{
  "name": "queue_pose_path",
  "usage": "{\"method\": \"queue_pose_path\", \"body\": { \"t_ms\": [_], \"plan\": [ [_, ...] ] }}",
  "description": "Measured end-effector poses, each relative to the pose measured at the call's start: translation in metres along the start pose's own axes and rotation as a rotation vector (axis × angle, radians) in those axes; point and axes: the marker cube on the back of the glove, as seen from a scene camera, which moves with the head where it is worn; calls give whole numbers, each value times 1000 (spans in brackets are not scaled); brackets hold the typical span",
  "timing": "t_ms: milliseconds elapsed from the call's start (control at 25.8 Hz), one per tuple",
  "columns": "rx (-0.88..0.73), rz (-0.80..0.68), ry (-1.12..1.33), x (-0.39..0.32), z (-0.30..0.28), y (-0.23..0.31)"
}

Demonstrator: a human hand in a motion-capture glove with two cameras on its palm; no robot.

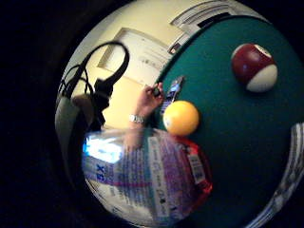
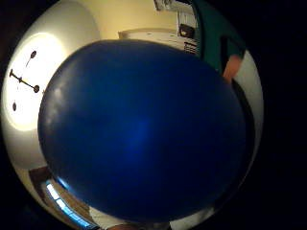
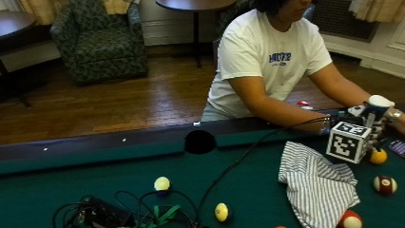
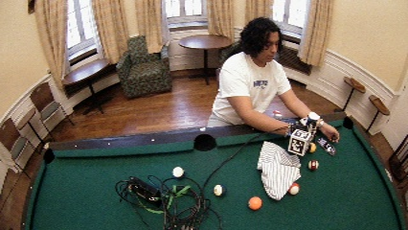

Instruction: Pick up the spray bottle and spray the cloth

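The spray bottle with a white top stands upright just above the pool table's near rail at the right. My gloved right hand grips it, mostly hidden behind the glove's gear. The bottle's labelled body fills much of the little finger side palm view. A dark blue surface, seemingly part of the bottle, covers the thumb side view. The striped cloth lies crumpled on the green felt, to the left of the hand and lower. The bare left hand, with a watch, rests beside a phone.
A yellow ball and a maroon striped ball lie right of the cloth, and a red and white ball at its lower end. A tangle of cables and two more balls lie at the left. A side pocket is in the rail.
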Motion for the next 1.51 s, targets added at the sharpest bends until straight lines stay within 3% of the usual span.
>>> {"method": "queue_pose_path", "body": {
  "t_ms": [348,619,851,1509],
  "plan": [
    [-86,41,169,0,-19,19],
    [-147,51,546,7,-79,32],
    [-171,38,650,-11,-119,44],
    [-201,-47,1026,-74,-153,72]
  ]
}}
